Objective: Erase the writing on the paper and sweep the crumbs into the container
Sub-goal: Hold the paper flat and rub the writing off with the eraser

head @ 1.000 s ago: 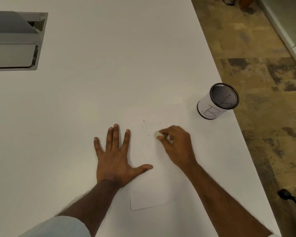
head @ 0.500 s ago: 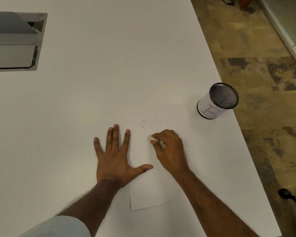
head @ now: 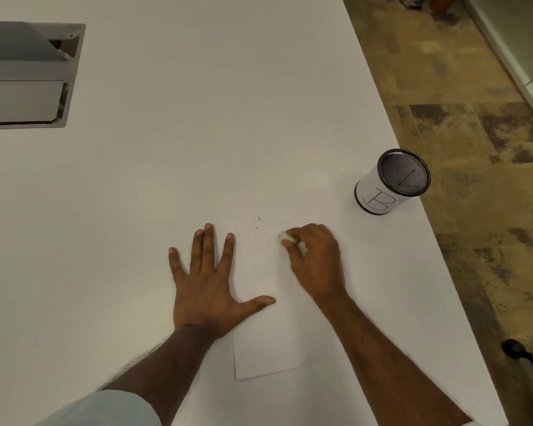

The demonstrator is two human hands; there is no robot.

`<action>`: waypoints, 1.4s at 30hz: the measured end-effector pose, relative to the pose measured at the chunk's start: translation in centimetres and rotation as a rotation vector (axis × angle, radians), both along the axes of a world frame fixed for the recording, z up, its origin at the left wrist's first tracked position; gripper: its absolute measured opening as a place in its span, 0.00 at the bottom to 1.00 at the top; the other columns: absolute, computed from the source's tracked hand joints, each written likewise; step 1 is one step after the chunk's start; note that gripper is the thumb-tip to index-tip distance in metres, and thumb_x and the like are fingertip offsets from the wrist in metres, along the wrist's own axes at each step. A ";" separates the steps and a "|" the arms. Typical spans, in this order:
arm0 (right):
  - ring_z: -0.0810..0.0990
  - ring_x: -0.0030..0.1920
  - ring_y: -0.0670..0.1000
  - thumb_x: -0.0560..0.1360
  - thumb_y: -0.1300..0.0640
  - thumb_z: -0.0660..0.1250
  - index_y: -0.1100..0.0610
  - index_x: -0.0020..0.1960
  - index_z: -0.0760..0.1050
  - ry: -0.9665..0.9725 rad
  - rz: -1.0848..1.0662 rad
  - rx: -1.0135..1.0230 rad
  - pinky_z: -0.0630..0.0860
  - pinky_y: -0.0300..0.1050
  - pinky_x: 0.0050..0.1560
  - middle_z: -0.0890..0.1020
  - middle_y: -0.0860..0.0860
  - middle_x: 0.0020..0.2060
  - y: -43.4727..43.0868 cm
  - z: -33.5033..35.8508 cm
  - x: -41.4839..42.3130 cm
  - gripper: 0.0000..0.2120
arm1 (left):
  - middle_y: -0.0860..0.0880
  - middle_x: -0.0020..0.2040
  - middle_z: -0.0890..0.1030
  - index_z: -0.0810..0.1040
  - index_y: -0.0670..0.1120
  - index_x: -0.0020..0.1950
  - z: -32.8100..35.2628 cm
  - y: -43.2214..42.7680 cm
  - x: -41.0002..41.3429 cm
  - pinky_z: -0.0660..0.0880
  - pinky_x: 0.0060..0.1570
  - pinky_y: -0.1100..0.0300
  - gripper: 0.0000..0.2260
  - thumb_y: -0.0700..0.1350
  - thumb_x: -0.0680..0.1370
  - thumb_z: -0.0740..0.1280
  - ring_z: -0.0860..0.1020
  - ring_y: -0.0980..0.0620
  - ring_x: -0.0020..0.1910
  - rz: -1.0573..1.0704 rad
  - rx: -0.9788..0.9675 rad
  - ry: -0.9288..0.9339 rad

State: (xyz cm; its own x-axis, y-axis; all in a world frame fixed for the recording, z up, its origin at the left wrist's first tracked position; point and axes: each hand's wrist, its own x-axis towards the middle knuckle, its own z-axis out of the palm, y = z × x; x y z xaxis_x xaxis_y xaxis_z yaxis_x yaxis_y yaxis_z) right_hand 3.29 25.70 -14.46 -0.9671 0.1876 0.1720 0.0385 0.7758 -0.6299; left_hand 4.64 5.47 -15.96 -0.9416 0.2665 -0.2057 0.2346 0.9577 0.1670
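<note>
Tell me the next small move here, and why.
Probably put the eraser down and brush the crumbs toward the cup with the right hand: no writing shows on the paper, which the left hand pins flat.

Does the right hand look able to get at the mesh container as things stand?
Probably yes: the right hand, pinching the eraser, has only bare table between it and the container, which stands ahead to its right.

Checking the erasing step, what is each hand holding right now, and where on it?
The right hand pinches a small white eraser at its near end. The left hand holds nothing, lying flat on the paper.
</note>
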 end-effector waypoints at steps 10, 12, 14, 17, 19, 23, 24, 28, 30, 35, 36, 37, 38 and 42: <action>0.78 0.41 0.51 0.73 0.61 0.72 0.58 0.44 0.81 -0.025 0.108 -0.097 0.76 0.48 0.44 0.82 0.51 0.39 -2.8 0.5 2.0 0.02 | 0.42 0.83 0.45 0.50 0.50 0.82 0.0 0.1 0.0 0.45 0.74 0.29 0.56 0.85 0.65 0.47 0.45 0.43 0.81 -0.001 0.022 0.016; 0.77 0.41 0.51 0.73 0.60 0.72 0.58 0.44 0.81 -0.022 0.125 -0.069 0.75 0.45 0.44 0.82 0.51 0.38 -2.6 0.3 1.8 0.01 | 0.42 0.83 0.45 0.51 0.50 0.82 -0.1 0.2 0.0 0.45 0.74 0.29 0.56 0.85 0.65 0.48 0.45 0.43 0.81 -0.005 0.025 0.018; 0.77 0.41 0.53 0.73 0.60 0.72 0.57 0.43 0.81 -0.001 0.027 -0.033 0.72 0.44 0.44 0.82 0.52 0.38 -0.9 0.1 0.2 0.01 | 0.43 0.83 0.43 0.49 0.50 0.82 -0.1 0.2 0.0 0.43 0.75 0.30 0.56 0.85 0.65 0.47 0.43 0.44 0.81 -0.004 0.009 0.016; 0.77 0.43 0.54 0.73 0.60 0.72 0.56 0.44 0.81 0.006 -0.092 -0.002 0.74 0.48 0.46 0.82 0.51 0.39 1.4 0.1 -1.9 0.02 | 0.43 0.83 0.43 0.49 0.50 0.82 -0.2 0.1 0.0 0.43 0.75 0.30 0.56 0.85 0.65 0.46 0.43 0.44 0.81 -0.002 0.002 0.022; 0.77 0.43 0.53 0.73 0.60 0.72 0.56 0.45 0.81 -0.001 -0.143 -0.002 0.76 0.50 0.47 0.82 0.51 0.40 2.2 0.2 -2.5 0.02 | 0.43 0.83 0.44 0.50 0.50 0.82 -0.1 0.1 0.0 0.44 0.75 0.30 0.56 0.85 0.65 0.47 0.44 0.43 0.81 -0.001 0.004 0.018; 0.78 0.41 0.53 0.71 0.61 0.74 0.57 0.44 0.81 0.035 -0.116 -0.081 0.76 0.52 0.46 0.82 0.51 0.39 1.3 0.2 -1.6 0.03 | 0.43 0.83 0.43 0.49 0.50 0.82 -0.1 0.1 0.0 0.44 0.74 0.30 0.56 0.85 0.65 0.47 0.43 0.44 0.81 -0.003 0.007 0.018; 0.78 0.41 0.53 0.71 0.61 0.73 0.57 0.44 0.81 0.027 -0.038 -0.086 0.76 0.51 0.46 0.82 0.51 0.39 0.3 0.1 -0.8 0.03 | 0.43 0.83 0.44 0.50 0.50 0.82 -0.2 0.1 0.0 0.44 0.74 0.30 0.56 0.85 0.65 0.48 0.44 0.44 0.81 -0.002 0.016 0.021; 0.77 0.41 0.54 0.73 0.61 0.72 0.57 0.44 0.81 -0.001 0.094 -0.013 0.75 0.49 0.44 0.81 0.52 0.38 -0.3 0.0 -0.7 0.01 | 0.43 0.83 0.45 0.51 0.50 0.82 -0.2 0.1 0.0 0.45 0.74 0.29 0.56 0.85 0.65 0.49 0.45 0.44 0.82 -0.003 0.028 0.021; 0.77 0.40 0.56 0.72 0.61 0.72 0.57 0.43 0.81 0.021 -0.033 0.036 0.74 0.50 0.44 0.81 0.53 0.37 1.6 -0.1 -2.9 0.01 | 0.43 0.83 0.45 0.50 0.50 0.82 -0.2 0.1 0.0 0.45 0.74 0.29 0.56 0.85 0.65 0.48 0.44 0.44 0.81 -0.003 0.021 0.022; 0.77 0.41 0.53 0.71 0.61 0.73 0.57 0.43 0.81 0.014 -0.080 -0.017 0.75 0.50 0.45 0.82 0.52 0.39 2.3 0.2 -4.1 0.02 | 0.43 0.83 0.45 0.51 0.50 0.82 -0.1 0.1 0.0 0.45 0.74 0.29 0.56 0.85 0.65 0.49 0.44 0.44 0.82 -0.003 0.027 0.024; 0.77 0.41 0.53 0.72 0.61 0.73 0.57 0.44 0.81 0.015 -0.027 -0.036 0.75 0.49 0.44 0.82 0.52 0.39 1.8 0.2 -3.5 0.02 | 0.43 0.83 0.45 0.51 0.50 0.82 -0.1 0.1 0.0 0.45 0.74 0.29 0.56 0.85 0.65 0.49 0.44 0.44 0.82 -0.004 0.028 0.025; 0.77 0.41 0.52 0.73 0.60 0.73 0.57 0.44 0.81 0.010 0.027 -0.040 0.75 0.49 0.44 0.82 0.52 0.39 1.4 0.2 -2.8 0.01 | 0.43 0.83 0.45 0.51 0.50 0.82 -0.1 0.1 0.0 0.45 0.74 0.29 0.56 0.85 0.65 0.49 0.44 0.44 0.82 -0.003 0.032 0.026; 0.77 0.41 0.52 0.73 0.60 0.72 0.57 0.45 0.81 0.004 0.066 -0.030 0.75 0.48 0.43 0.81 0.52 0.38 1.1 0.1 -2.3 0.01 | 0.43 0.83 0.45 0.51 0.50 0.82 -0.1 0.1 0.0 0.45 0.74 0.29 0.56 0.85 0.65 0.49 0.45 0.44 0.82 -0.002 0.035 0.027; 0.76 0.41 0.53 0.72 0.63 0.72 0.57 0.43 0.81 0.041 -0.021 0.036 0.73 0.46 0.43 0.81 0.52 0.37 1.8 0.0 -3.6 0.02 | 0.43 0.83 0.45 0.51 0.50 0.82 -0.2 0.1 0.0 0.45 0.74 0.29 0.56 0.85 0.65 0.49 0.44 0.44 0.82 -0.003 0.026 0.023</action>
State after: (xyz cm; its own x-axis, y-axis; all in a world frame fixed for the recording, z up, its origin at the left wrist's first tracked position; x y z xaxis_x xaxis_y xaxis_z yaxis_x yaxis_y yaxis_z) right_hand -0.28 27.51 -14.41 -0.9551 0.2002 0.2182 0.0295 0.7975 -0.6026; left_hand 4.62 5.58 -16.15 -0.9452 0.2741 -0.1773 0.2412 0.9524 0.1862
